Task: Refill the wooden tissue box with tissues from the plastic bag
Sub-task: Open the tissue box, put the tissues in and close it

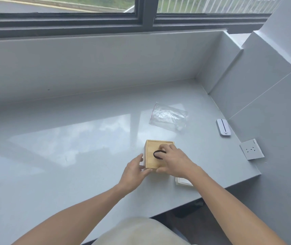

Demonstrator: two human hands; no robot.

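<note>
A small wooden tissue box [152,147] with a dark oval opening in its top stands on the grey counter [70,147], near the front edge. My left hand [134,171] grips its near left corner. My right hand [175,161] lies on the top, fingers at the oval slot and thumb down the near side. Behind the box lies a clear plastic zip bag [168,116], flat and looking empty. A flat pale piece [182,182], possibly a wooden panel, lies just right of the box, partly hidden under my right wrist.
A white oblong device [223,127] lies at the counter's right side by the wall. A wall socket plate [251,149] sits at the right edge. A raised ledge and window run along the back. The counter's front edge cuts diagonally at lower right.
</note>
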